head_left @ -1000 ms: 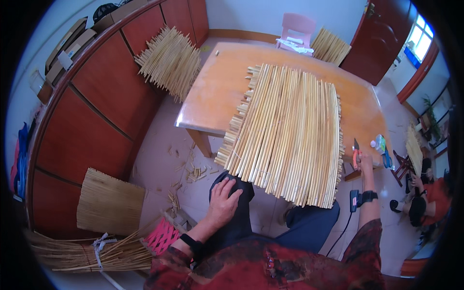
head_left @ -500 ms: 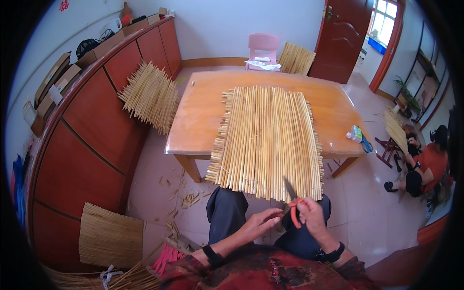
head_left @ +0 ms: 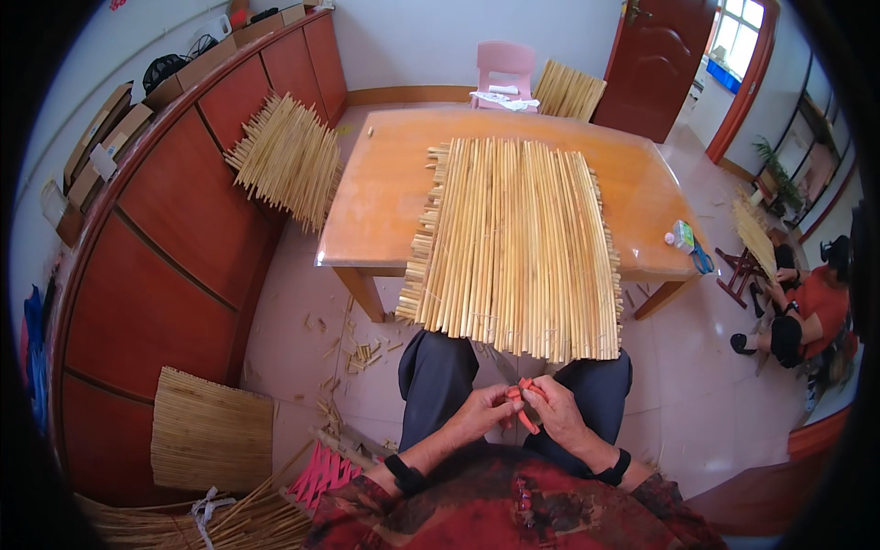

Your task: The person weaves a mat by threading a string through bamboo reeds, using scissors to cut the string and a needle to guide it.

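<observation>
Both hands are together over my lap, just short of the mat's near edge. My right hand (head_left: 561, 414) is closed round the red-orange handles of a pair of scissors (head_left: 529, 423). With its fingers pinched on the same handles from the other side, my left hand (head_left: 483, 412) meets it. The dark blade points away, toward the gap between my knees. A mat of straw-coloured reed stalks (head_left: 513, 247) lies in a stack on the table, its near end overhanging my knees. Uneven stalk ends stick out along its left side.
The wooden table (head_left: 385, 183) carries a small bottle (head_left: 680, 236) and blue-handled scissors (head_left: 702, 258) at right. More reed mats (head_left: 211, 431) lean by the red cabinets (head_left: 147, 339). Stalk offcuts (head_left: 362, 355) litter the floor. Another person (head_left: 816, 307) sits at far right with a mat.
The scissors have come down and back toward my lap, their blade lowered. My left hand has moved in from beside them and taken hold of the handles. My view has tilted slightly downward.
</observation>
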### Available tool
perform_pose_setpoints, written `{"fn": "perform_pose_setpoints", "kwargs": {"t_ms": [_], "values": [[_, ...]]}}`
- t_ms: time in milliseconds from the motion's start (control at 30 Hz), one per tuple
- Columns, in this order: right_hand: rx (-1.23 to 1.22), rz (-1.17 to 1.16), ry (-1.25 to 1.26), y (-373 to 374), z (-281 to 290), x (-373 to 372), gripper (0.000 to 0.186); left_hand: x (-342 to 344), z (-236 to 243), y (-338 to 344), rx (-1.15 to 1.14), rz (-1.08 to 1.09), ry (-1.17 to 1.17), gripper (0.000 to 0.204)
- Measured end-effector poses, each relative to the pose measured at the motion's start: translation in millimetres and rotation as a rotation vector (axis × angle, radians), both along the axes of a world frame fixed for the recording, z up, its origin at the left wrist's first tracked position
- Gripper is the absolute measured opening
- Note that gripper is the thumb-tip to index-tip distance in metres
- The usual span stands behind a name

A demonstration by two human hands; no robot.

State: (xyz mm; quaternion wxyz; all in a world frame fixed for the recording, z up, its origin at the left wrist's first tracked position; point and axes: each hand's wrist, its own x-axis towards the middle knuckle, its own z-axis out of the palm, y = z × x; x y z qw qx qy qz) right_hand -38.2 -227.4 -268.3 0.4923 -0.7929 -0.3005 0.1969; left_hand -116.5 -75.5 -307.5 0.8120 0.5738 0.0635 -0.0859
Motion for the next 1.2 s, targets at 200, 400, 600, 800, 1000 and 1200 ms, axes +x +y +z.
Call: {"fn": "perform_pose_setpoints", "kwargs": {"t_ms": [200,400,600,800,1000,1200], "values": [[-0.069,0.034,-0.089,4.4,3.6,4.6,0.018,-1.1,-0.7,7.0,-0.023,-0.005,0.018,0.016],[-0.125,0.016,-0.207,11.3,0.3,6.0,0.018,5.0,-12.9,8.0,-0.141,0.006,-0.005,0.021],[-0.249,-0.006,-0.304,20.4,16.2,6.6,0.016,13.6,-11.6,7.7,-0.226,0.005,-0.020,0.024],[-0.384,0.002,-0.497,31.2,25.4,16.6,0.017,25.2,-7.4,10.8,-0.346,0.004,-0.027,0.023],[-0.445,0.028,-0.569,38.0,26.2,26.2,0.018,31.3,-9.0,12.4,-0.391,0.039,-0.019,0.022],[-0.474,0.010,-0.446,39.8,31.8,24.6,0.016,32.0,-8.5,12.4,-0.406,0.015,0.015,0.022]]}}
